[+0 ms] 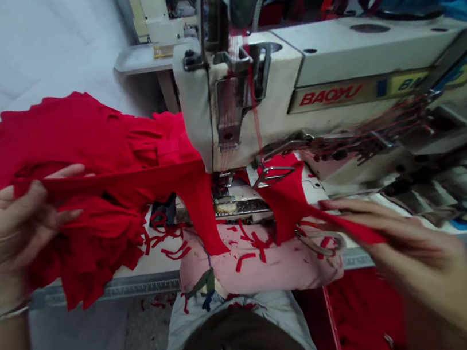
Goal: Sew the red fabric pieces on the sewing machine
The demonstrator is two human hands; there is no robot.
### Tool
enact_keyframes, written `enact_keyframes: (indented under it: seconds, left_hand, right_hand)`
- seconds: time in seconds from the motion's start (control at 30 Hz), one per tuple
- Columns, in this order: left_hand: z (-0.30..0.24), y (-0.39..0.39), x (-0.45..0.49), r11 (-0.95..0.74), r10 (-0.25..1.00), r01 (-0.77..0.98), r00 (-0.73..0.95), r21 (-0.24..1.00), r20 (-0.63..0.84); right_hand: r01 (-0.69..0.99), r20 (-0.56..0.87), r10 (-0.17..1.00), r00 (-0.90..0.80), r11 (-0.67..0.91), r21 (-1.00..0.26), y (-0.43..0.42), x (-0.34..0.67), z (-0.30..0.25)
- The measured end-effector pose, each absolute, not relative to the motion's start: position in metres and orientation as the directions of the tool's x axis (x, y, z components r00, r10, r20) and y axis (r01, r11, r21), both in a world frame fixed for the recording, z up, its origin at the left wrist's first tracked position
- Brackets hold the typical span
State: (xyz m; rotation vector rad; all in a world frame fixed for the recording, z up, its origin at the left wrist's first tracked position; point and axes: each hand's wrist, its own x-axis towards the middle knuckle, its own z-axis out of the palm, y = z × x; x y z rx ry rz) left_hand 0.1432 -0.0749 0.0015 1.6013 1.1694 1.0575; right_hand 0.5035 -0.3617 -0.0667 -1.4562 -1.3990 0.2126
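My left hand [4,230] is closed in a pinch on a red fabric strip [130,181] that runs to the right, under the needle area [229,190] of a white sewing machine [334,88]. My right hand [405,255] pinches the other red fabric piece [288,196] coming out on the machine's right side. A pair of small snips [319,244] lies by its fingers. A heap of red fabric pieces [81,144] sits to the left of the machine.
A pink padded cushion [259,267] strewn with red thread scraps lies in front of the machine bed. More red cloth [361,313] hangs below right. A second sewing machine [162,8] stands behind. White cloth [16,49] covers the far left.
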Motion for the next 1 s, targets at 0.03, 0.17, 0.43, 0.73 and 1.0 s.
enact_keyframes:
  seconds: [0.03,0.17,0.43,0.73,1.0]
  left_hand:
    - [-0.003,-0.085,0.159,-0.173,0.959,0.073,0.238,0.982,0.152]
    - [-0.035,-0.133,0.244,-0.492,0.718,-0.07,0.53,0.868,0.451]
    - [-0.081,-0.163,0.271,-0.945,0.227,0.314,0.834,-0.093,0.504]
    - [-0.074,-0.179,0.274,-0.839,0.378,0.483,0.848,-0.249,0.371]
    - [-0.074,-0.178,0.273,-0.89,0.375,0.433,0.872,-0.14,0.314]
  right_hand:
    - [0.483,0.523,0.761,0.385,0.317,-0.816,-0.356,0.501,-0.063]
    - [0.411,0.632,0.647,0.427,0.483,-0.773,-0.3,0.465,-0.069]
    - [0.99,0.645,0.757,-0.104,0.142,-0.007,-0.264,0.435,-0.11]
    - [0.982,0.657,0.753,-0.042,0.152,-0.111,-0.259,0.421,-0.102]
    - [0.991,0.606,0.784,-0.133,0.121,0.061,-0.26,0.421,-0.104]
